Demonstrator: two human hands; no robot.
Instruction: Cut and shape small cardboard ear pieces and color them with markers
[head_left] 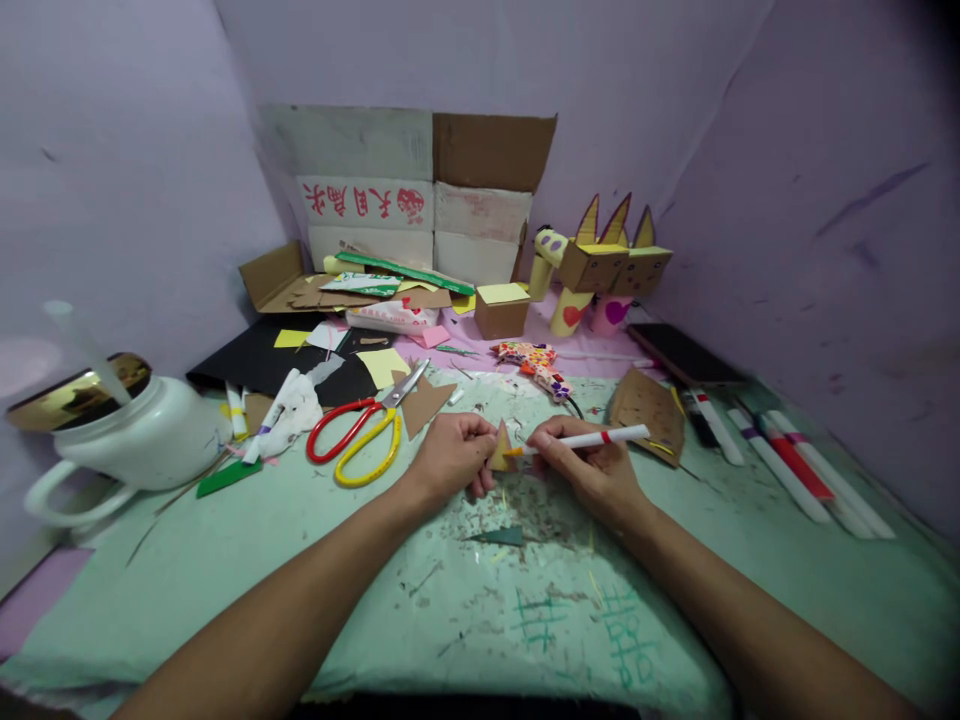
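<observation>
Near the middle of the green-covered table [285,570], my left hand [456,455] pinches a small triangular piece of cardboard [502,450]. My right hand [589,465] grips a white marker [600,438] with a red band. The marker's orange tip points left and meets or nearly meets the cardboard's right edge. Below my hands lies a small dark green triangle [502,537] among scraps. Scissors [373,425] with one red and one yellow handle lie partly open to the left of my left hand, beside a brown cardboard offcut [426,402].
A white mug [154,435] stands at far left. Several markers [799,460] and a dark phone-like slab [686,353] lie at right. Cardboard figures [596,268], a small box [502,312] and a patterned glue gun [546,375] are behind my hands.
</observation>
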